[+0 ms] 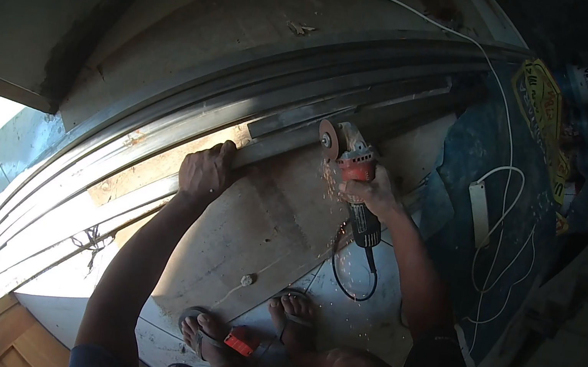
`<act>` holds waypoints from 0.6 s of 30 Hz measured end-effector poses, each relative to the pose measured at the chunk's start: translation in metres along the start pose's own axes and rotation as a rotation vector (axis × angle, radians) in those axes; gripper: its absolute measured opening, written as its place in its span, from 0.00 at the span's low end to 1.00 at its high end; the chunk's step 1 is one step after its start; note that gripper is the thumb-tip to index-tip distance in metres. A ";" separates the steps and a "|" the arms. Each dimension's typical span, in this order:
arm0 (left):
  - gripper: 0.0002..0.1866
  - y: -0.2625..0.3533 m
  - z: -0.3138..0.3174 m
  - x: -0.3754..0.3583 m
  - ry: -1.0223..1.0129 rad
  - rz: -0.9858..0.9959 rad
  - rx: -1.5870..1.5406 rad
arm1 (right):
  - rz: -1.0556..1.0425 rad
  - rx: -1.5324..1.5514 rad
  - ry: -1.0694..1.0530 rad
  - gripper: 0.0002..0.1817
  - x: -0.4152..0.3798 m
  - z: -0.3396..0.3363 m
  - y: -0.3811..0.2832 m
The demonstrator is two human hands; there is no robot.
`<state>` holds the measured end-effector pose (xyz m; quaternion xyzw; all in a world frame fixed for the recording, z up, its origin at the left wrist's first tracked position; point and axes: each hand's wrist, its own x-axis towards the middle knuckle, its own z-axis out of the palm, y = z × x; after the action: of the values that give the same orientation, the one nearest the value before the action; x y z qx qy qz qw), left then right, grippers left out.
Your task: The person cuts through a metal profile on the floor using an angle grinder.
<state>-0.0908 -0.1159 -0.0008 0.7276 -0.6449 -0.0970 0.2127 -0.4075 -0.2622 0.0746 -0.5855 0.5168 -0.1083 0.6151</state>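
Observation:
My right hand (375, 194) is wrapped round the red and black body of an angle grinder (358, 169). Its brown disc (327, 141) faces left, right at the edge of a long grey metal bar (278, 146). Orange sparks (330, 182) spray down from the disc towards my feet. My left hand (207, 170) grips the same bar to the left of the disc, its fingers curled over the top. From the grinder's lower end a black cord (339, 283) loops over the floor.
More long metal bars (206, 103) lie side by side beyond the held one. At the right, a white power strip (479, 213) and white cable rest on a dark blue sheet (461, 161). Sandalled feet (292, 311) and a small red object (241, 341) are close below.

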 end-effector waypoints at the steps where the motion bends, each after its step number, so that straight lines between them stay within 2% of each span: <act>1: 0.30 0.001 0.001 -0.001 -0.001 -0.003 -0.001 | -0.022 -0.004 0.015 0.26 0.001 0.001 0.000; 7: 0.30 0.002 0.000 -0.004 0.067 0.006 0.005 | 0.000 0.081 -0.021 0.25 -0.002 0.003 -0.011; 9: 0.30 -0.001 0.000 -0.002 -0.026 -0.003 -0.021 | 0.001 0.049 0.003 0.26 0.001 0.003 -0.008; 14: 0.30 -0.002 0.001 0.001 -0.077 -0.031 -0.048 | -0.014 -0.047 0.031 0.29 0.004 0.000 0.001; 16: 0.29 0.001 -0.003 0.002 -0.086 -0.032 -0.047 | 0.009 -0.086 0.119 0.30 0.006 0.002 0.005; 18: 0.29 0.006 -0.009 0.003 -0.120 -0.079 -0.044 | -0.020 -0.076 0.086 0.30 0.012 -0.001 0.013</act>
<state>-0.0921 -0.1174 0.0105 0.7406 -0.6249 -0.1629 0.1856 -0.4092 -0.2677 0.0582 -0.6085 0.5406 -0.1199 0.5685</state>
